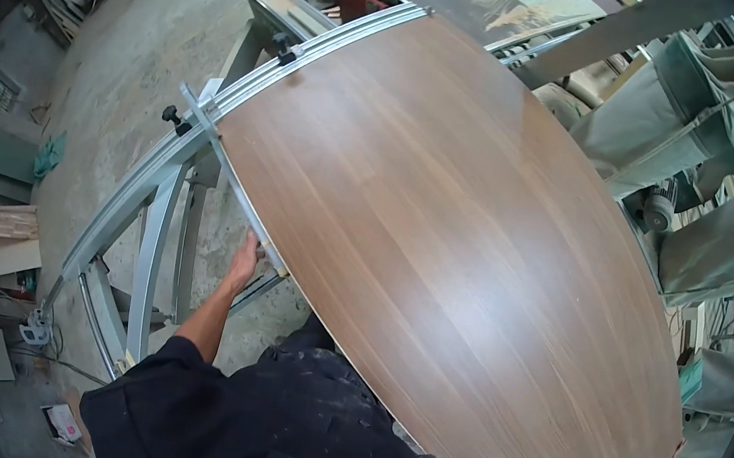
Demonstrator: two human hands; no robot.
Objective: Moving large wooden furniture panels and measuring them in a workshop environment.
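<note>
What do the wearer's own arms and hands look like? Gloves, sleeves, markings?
Left hand: bare, no glove and no watch visible at the wrist. Left sleeve: plain, very dark, near-black fabric that leaves the forearm bare. The matching dark shirt has scattered pale specks. Right hand can't be made out clearly enough to describe.

Pale glare pooling right across the board (457,250), a milky sheen! Even, greyish light on the floor (140,88); straight edges bowing hard, black corners closing in, far left dim and soft.
</note>
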